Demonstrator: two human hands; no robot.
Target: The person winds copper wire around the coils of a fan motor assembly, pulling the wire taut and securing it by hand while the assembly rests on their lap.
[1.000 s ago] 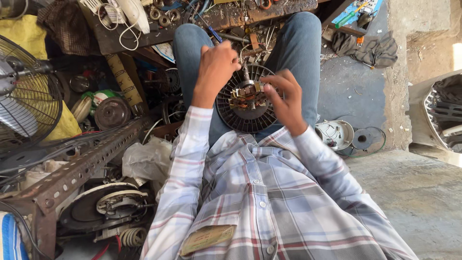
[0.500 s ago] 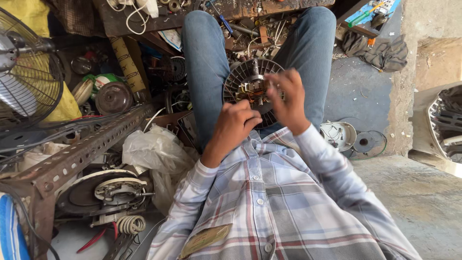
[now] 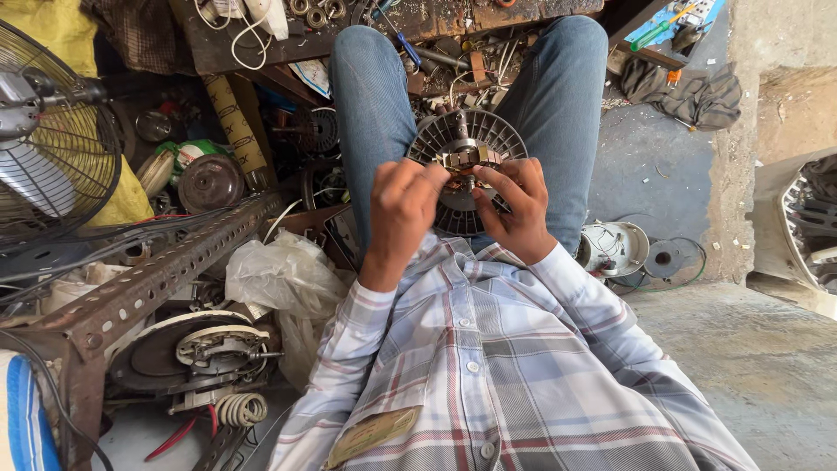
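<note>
Cluttered workshop ground fills the head view: grey concrete floor (image 3: 785, 366) at 4 o'clock, metal parts and scrap across the top and left. The person sits with both legs in blue jeans (image 3: 375, 96) stretched toward 12 o'clock, and a plaid shirt (image 3: 488, 366) covers the lower middle of the frame.

Just above the centre, a round ribbed fan motor (image 3: 466, 139) rests in the lap between the thighs, with copper-coloured windings and a metal piece at its hub. The left hand (image 3: 403, 214) lies at the motor's 8 o'clock edge, its fingers curled in and its fingertips pinching at the hub; what exactly it has between them is too small to tell. The right hand (image 3: 516, 209) cups the motor's 4 o'clock edge, the thumb and forefinger closed on the hub part from the right. The two hands' fingertips nearly meet over the motor's middle.

At 9 o'clock stands a wire-caged fan (image 3: 52, 148). A rusty perforated angle bar (image 3: 166, 279) runs from 8 o'clock toward the centre, with a crumpled clear plastic bag (image 3: 283, 279) just beside its upper end. Below the bar at 7 o'clock lies another dark motor disc (image 3: 187, 353) with a coiled wire. At 3 o'clock, near the right knee, a white round housing (image 3: 615, 249) sits on the floor, and a grey rag (image 3: 689, 92) lies at 1 o'clock.
</note>
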